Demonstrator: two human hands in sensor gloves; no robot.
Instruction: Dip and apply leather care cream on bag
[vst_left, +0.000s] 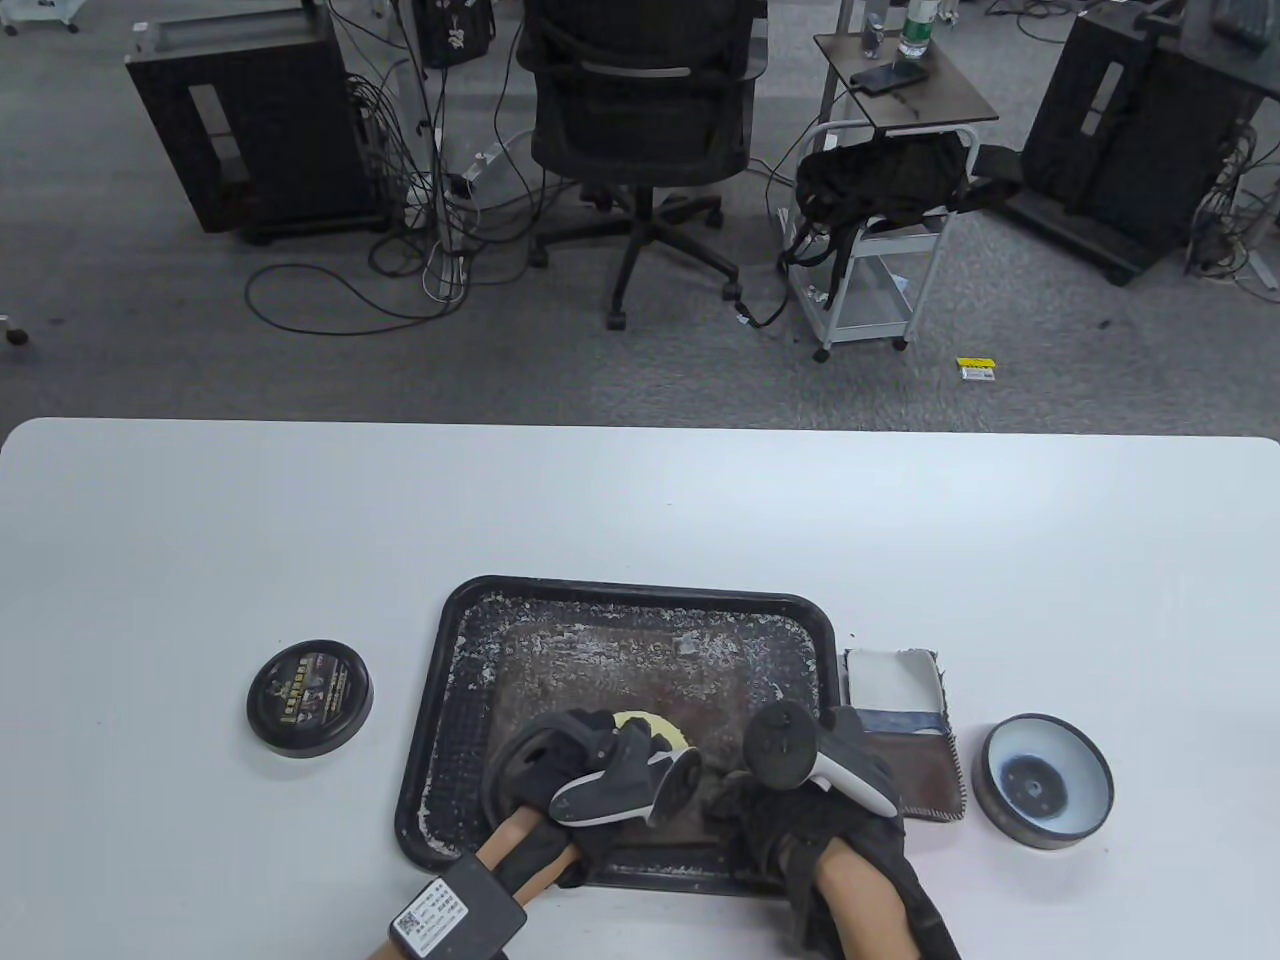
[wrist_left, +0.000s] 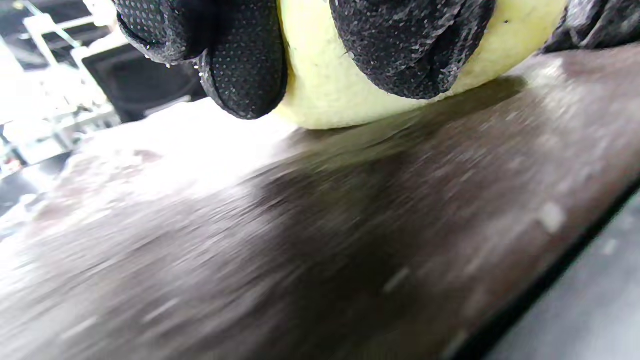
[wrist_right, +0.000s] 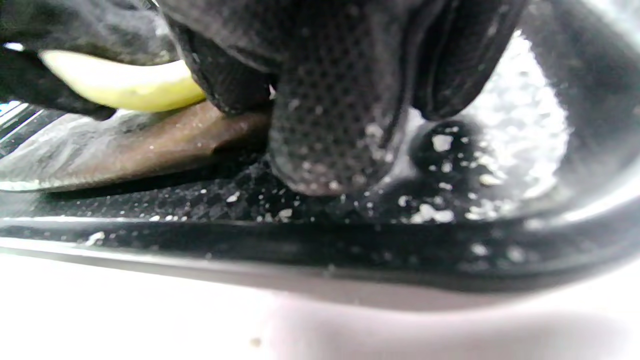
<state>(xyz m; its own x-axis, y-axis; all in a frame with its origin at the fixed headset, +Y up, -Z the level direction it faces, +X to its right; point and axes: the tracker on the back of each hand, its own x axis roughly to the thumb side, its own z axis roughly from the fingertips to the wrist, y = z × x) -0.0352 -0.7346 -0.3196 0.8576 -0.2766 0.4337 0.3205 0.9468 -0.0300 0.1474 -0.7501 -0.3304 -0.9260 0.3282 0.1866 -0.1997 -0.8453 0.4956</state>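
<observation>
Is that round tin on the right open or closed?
Open: the tin shows its pale inside, and its dark lid lies apart on the table's left.

Beyond the table's far edge I see a black office chair (vst_left: 640, 120) on grey carpet. Right of it stands a white cart (vst_left: 868, 290) with a black backpack (vst_left: 890, 180) slung over it; a bottle (vst_left: 918, 28) and phone (vst_left: 888, 78) sit on top. Cables (vst_left: 420, 240) trail at far left beside a dark cabinet (vst_left: 255, 130).
</observation>
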